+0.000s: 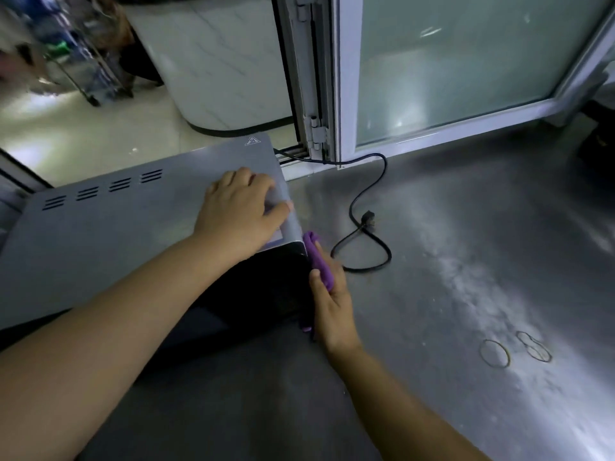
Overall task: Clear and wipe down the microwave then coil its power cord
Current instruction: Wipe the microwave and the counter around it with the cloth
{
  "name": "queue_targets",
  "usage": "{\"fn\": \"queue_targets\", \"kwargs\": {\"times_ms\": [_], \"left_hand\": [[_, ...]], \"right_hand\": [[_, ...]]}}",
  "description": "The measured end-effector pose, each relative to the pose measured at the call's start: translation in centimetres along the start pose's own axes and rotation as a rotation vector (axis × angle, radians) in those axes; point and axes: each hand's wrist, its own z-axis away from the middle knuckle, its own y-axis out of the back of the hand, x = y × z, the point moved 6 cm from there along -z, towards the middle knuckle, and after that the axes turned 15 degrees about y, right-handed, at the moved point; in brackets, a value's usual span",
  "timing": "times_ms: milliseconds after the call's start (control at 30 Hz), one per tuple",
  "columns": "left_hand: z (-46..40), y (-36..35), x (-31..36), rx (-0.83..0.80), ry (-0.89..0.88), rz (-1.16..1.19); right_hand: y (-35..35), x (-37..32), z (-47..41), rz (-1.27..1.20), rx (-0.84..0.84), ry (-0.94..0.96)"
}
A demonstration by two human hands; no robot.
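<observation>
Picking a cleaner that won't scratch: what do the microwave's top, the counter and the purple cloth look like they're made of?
Microwave top: looks like painted sheet metal, matte grey, with punched vent slots.
Counter: probably brushed stainless steel, going by its dull streaky reflections.
Purple cloth: soft fabric, perhaps microfibre; it bunches in folds under the right hand, pressed against the microwave's side. The weave is too small to tell.

We have a single wide-angle view, worn on the head, looking forward and steeply down from close above the desk [466, 261]. Our two forearms enter from the bottom edge, so the hands sit near the frame's centre. The microwave [116, 234] fills the left middle, close beneath us. Toward the upper edge the view reaches the floor and a glass door [449, 68], its lines bowed by the lens.
</observation>
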Motion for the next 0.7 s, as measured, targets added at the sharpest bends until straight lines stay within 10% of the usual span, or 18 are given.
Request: {"fn": "queue_targets", "kwargs": {"times_ms": [467, 700], "left_hand": [[-1.1, -1.7, 1.5, 0.090, 0.147, 0.022], [-1.3, -1.5, 1.6, 0.074, 0.176, 0.032]], "right_hand": [[1.3, 7.6, -2.4, -0.048, -0.215, -0.512], [0.6, 0.3, -4.8, -0.101, -0.243, -0.344]]}}
